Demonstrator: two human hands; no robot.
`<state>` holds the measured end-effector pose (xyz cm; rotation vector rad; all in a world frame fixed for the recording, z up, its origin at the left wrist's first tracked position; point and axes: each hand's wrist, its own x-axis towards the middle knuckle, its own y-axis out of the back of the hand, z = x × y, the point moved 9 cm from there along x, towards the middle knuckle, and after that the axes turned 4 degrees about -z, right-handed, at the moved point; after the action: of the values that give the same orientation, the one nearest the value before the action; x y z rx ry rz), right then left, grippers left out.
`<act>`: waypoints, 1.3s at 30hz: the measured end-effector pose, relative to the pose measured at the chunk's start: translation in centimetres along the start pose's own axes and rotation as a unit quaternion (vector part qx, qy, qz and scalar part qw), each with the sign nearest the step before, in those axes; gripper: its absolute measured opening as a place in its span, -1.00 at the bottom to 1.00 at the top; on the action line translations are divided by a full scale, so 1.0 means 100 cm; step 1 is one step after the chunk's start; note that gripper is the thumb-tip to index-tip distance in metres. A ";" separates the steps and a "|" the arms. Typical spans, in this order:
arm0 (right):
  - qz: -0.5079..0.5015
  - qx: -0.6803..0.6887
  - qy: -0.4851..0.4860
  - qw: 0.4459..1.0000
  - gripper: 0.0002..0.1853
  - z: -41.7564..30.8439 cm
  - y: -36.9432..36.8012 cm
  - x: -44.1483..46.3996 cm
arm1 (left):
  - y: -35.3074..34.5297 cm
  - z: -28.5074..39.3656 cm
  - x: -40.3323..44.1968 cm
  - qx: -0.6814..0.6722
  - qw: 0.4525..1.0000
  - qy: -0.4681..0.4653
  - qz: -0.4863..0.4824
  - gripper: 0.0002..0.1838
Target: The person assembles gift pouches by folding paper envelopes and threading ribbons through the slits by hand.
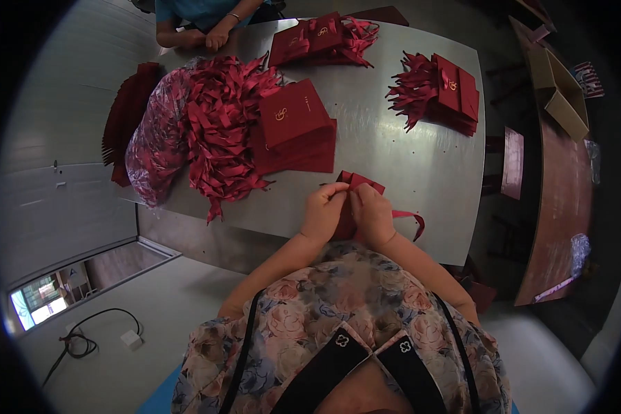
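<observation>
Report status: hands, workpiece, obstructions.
Left hand and right hand pinched together on red bag. Loose ribbon trailing to the right. Ribbon pile off left, apart from hands.

From afar I see dark-red gift bags (295, 110) with gold emblems (281, 114), crimson ribbons (221, 117), a silver-grey table (376, 103), a pink-and-blue rose-print top (290, 324).

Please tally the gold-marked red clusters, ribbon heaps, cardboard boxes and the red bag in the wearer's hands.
Gold-marked red clusters: 3 (back cluster, right cluster, middle cluster)
Ribbon heap: 1
Open cardboard box: 1
Red bag held by left hand and right hand: 1
Total: 6
</observation>
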<state>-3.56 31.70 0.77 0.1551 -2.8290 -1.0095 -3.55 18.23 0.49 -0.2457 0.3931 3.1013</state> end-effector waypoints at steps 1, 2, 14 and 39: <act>-0.013 0.034 -0.007 0.999 -0.84 0.001 0.002 0.002 | -0.003 -0.021 0.000 -0.143 0.984 0.102 -0.027 -0.79; -0.027 0.067 -0.014 0.997 -0.84 0.004 0.002 0.003 | -0.012 -0.038 -0.004 -0.282 0.937 0.202 -0.052 -0.76; -0.272 0.319 -0.218 0.881 -0.86 0.037 -0.019 -0.007 | -0.006 -0.059 -0.002 -0.286 0.918 0.241 -0.134 -0.95; -0.183 0.774 -0.154 0.586 -0.76 0.046 0.036 0.010 | 0.004 -0.093 0.005 -0.275 0.922 0.247 -0.115 -0.70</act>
<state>-5.51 37.20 -0.33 0.7342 -2.9446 1.8547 -2.58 15.49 -8.39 -1.0020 -0.4982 2.7975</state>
